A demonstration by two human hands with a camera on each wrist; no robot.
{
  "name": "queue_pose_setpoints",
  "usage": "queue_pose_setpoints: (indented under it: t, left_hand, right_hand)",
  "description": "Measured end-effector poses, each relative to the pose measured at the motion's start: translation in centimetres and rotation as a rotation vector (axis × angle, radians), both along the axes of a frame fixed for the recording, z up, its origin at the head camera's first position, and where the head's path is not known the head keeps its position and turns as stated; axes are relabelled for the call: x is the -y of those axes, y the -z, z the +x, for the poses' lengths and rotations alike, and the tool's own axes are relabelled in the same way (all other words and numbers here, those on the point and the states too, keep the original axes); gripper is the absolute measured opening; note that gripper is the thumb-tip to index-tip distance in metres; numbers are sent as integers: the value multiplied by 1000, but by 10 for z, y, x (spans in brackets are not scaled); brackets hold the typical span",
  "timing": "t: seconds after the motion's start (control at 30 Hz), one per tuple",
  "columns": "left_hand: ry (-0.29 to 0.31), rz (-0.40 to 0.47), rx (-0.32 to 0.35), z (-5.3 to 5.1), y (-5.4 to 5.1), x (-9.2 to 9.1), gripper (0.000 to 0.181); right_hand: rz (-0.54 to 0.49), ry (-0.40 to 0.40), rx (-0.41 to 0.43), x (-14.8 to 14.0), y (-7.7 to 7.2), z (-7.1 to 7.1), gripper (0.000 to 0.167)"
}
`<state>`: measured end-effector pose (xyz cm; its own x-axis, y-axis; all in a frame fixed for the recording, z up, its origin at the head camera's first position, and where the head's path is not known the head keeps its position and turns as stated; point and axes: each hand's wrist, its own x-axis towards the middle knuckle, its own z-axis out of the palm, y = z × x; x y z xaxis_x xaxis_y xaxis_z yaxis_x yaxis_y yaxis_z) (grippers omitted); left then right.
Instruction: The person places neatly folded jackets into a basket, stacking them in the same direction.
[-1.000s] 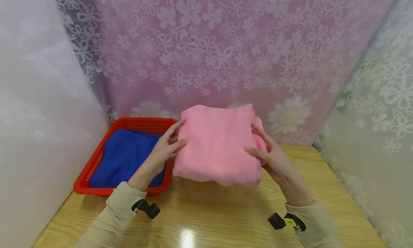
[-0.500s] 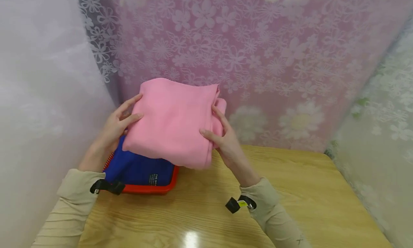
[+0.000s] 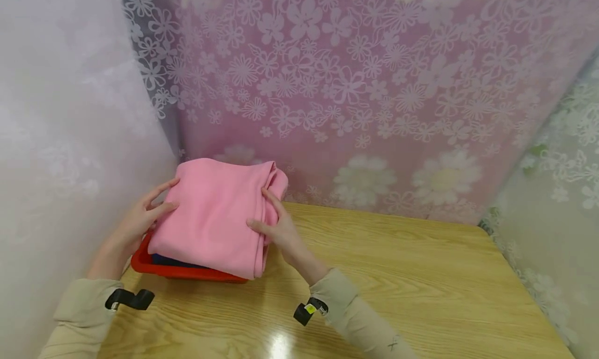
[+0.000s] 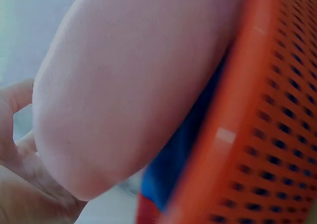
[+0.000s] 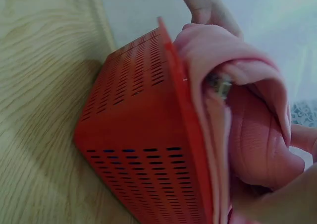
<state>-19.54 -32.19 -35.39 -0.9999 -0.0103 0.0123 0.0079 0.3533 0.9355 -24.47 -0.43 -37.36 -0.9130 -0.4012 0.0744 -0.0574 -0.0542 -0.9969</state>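
A folded pink garment (image 3: 210,218) lies over the top of a red plastic basket (image 3: 192,272) at the left of the table. My left hand (image 3: 138,218) grips its left edge, thumb on top. At the opposite edge, my right hand (image 3: 283,231) pinches the folded layers between thumb and fingers. Below the garment, a strip of blue cloth (image 3: 170,261) shows inside the basket; the rest is covered. In the right wrist view, the pink garment (image 5: 257,130) shows its rolled folds and a small label, close against the basket's rim.
The wooden table (image 3: 398,281) stretches to the right of the basket. A pale wall covering (image 3: 79,115) stands close by my left hand, and a pink flowered curtain (image 3: 327,89) hangs behind the table.
Both hands have carried the pink garment leftward from the table's middle, then lowered it onto the basket. The blue cloth, plainly visible before, is now mostly covered. The head view has shifted slightly.
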Motion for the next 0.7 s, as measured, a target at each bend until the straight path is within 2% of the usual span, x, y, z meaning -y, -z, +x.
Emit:
queue_pose_setpoints:
  t: [0.17, 0.27, 0.5, 0.7]
  left_hand:
    - [0, 24, 37, 2, 22, 4, 70]
    - [-1, 42, 32, 2, 28, 7, 69]
    - [-11, 74, 27, -2, 29, 9, 67]
    - [-39, 120, -2, 0, 24, 13, 64]
  right_hand:
    - [133, 40, -70, 5, 10, 3, 81]
    - [122, 37, -73, 5, 9, 5, 81]
    - [126, 66, -143, 10, 2, 3, 80]
    - [89, 26, -158, 19, -6, 0, 81]
